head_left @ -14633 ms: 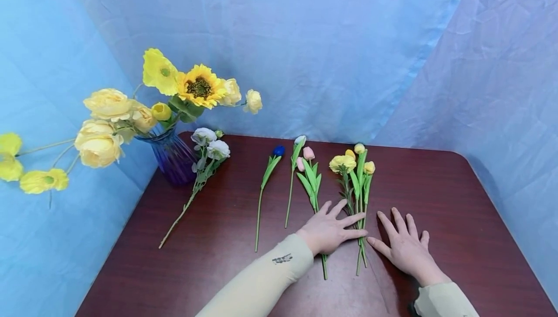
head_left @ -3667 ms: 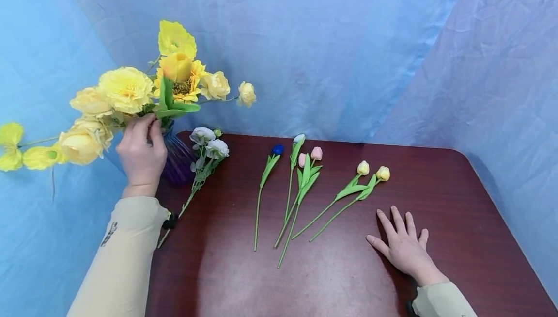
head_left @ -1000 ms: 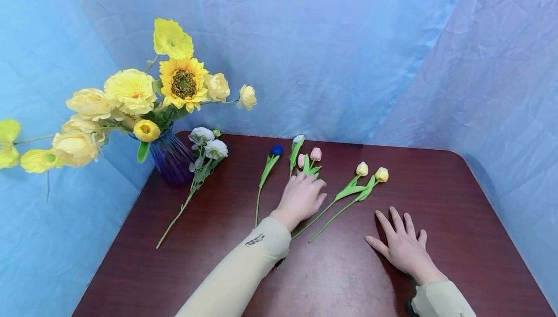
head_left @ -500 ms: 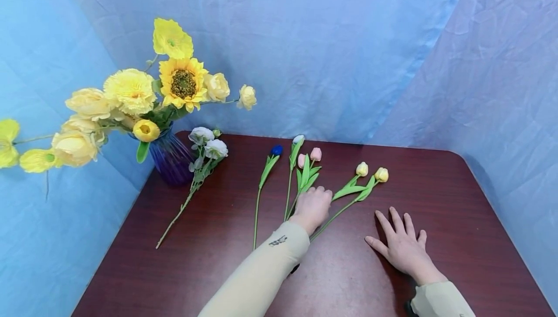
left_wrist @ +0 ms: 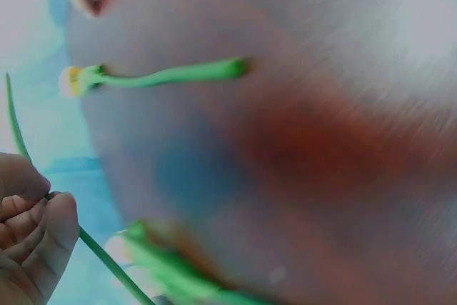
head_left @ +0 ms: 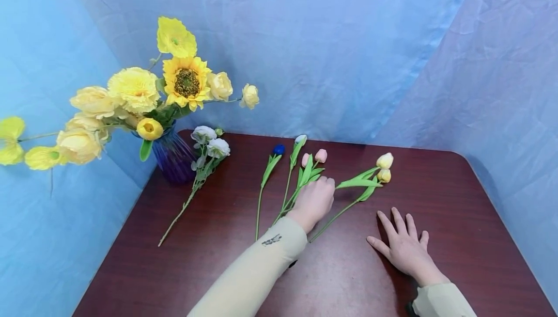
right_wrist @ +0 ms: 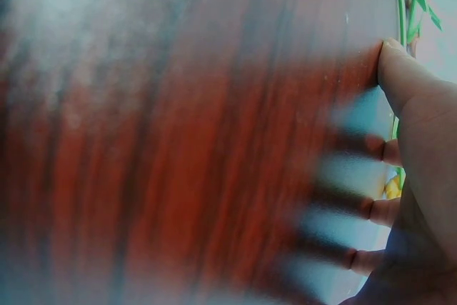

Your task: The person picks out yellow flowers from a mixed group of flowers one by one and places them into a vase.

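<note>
My left hand pinches the green stem of a pale yellow tulip, whose flower and leaf show to the right of the fingers. In the left wrist view, thumb and fingertips meet on that stem, which appears raised off the table. A second yellow tulip lies beneath its flower, stem on the table. Just left of the hand lie two pink tulips, partly covered by the hand. My right hand rests palm down on the table, fingers spread and straight, holding nothing.
A blue-purple glass vase at the back left holds a sunflower and other yellow flowers leaning well out leftwards. White flowers on one stem, a blue tulip and a white tulip lie on the brown table.
Earlier, my left hand put a yellow carnation and a yellow tulip in the vase, then came back. It now holds a pale yellow tulip, whose flower has moved right and up.
</note>
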{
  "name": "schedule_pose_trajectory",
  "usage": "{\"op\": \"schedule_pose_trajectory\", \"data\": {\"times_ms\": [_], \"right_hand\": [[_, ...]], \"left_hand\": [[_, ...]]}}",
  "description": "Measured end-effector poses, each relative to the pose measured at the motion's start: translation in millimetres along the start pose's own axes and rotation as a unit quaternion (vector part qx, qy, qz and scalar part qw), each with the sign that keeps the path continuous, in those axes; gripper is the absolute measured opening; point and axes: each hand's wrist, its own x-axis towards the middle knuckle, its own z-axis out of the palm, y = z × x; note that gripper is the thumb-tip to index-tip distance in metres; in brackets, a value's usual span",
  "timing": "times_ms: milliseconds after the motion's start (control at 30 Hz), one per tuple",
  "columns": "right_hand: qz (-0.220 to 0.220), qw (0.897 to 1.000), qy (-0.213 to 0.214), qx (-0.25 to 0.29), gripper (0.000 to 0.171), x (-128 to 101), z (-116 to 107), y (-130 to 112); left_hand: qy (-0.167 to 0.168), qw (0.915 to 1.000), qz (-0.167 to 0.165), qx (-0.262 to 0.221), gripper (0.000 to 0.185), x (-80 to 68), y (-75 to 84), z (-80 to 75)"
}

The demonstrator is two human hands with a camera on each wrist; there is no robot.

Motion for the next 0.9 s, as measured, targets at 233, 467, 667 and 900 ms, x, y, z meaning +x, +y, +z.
{"op": "schedule_pose_trajectory", "data": {"times_ms": [233, 467, 667, 900], "right_hand": [[-0.003, 1.000, 0.001, -0.005, 0.089, 0.9, 1.0, 2.0], [-0.004, 1.000, -0.001, -0.001, 0.089, 0.3, 0.1, 0.1], [-0.003, 1.000, -0.003, -0.005, 0.089, 0.2, -1.5, -1.7], [-0.006, 1.000, -0.001, -0.005, 0.090, 0.6, -1.8, -1.2]], "left_hand": [[0.096, 0.9922, 0.057, 0.056, 0.020, -2.1, -8.2, -35.8], [0.111, 0.9854, 0.064, 0.113, 0.014, -7.3, -27.5, -53.9], [0.143, 0.9798, 0.066, 0.123, 0.009, -13.6, -46.5, -64.8], [0.158, 0.9776, 0.055, 0.128, 0.015, -19.2, -66.8, -79.7]]}}
